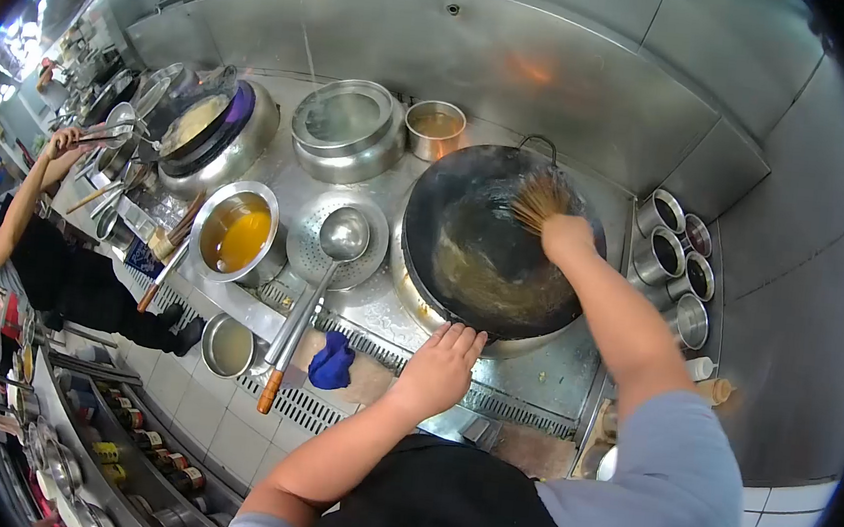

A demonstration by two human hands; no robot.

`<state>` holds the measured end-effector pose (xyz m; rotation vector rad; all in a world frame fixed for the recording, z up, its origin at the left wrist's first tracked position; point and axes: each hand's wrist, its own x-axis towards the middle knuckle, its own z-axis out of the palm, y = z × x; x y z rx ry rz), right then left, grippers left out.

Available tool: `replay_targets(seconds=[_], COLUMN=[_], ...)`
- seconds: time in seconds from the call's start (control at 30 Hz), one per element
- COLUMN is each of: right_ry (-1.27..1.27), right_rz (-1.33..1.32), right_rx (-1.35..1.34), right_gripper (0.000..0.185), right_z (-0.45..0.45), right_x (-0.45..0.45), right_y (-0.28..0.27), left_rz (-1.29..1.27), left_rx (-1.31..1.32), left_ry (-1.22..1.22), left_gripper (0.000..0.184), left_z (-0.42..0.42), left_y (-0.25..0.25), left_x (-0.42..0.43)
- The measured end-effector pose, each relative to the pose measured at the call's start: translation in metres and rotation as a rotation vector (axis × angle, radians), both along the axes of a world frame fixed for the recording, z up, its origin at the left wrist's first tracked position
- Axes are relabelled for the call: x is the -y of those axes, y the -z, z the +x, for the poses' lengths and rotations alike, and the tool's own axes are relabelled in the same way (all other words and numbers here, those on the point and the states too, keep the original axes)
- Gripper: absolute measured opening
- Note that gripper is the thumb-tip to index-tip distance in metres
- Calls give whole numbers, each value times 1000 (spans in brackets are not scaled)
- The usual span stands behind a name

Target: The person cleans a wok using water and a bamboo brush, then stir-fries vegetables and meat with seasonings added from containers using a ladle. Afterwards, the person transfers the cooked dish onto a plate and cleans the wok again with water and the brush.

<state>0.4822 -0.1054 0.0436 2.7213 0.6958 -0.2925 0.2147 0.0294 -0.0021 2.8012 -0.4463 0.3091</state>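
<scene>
A large black wok (481,279) sits on the burner in front of me, with cloudy brownish liquid or residue over its bottom. My right hand (567,238) is closed around a bamboo wok brush (539,199), its bristles against the far right part of the wok's inside. At the near left rim, my left hand (441,366) is closed on the wok's edge, fingertips over the rim; what lies under the fingers is partly hidden. The wok's loop handle (539,145) stands up at the back.
Left of the wok are a ladle (344,234) on a perforated strainer (361,270), a pot of yellow oil (242,238), a lidded pot (349,127) and a blue cloth (332,361). Several metal canisters (658,254) line the right side. Another person (52,251) works at far left.
</scene>
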Motion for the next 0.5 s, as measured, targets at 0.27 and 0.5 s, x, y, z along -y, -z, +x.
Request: replay_targets(seconds=[0.27,0.5], right_ry=[-292,25], right_rz=[218,-14], right_rx=[-124,272], right_gripper=[22,32], right_z=[-115,15], right_x=[-23,83], right_y=[1,9], left_rz=[-6,18], left_rx=[-11,24], left_ry=[29,2], left_gripper=[59,59], left_z=[1,3], left_y=[0,5], left_x=[-1,5])
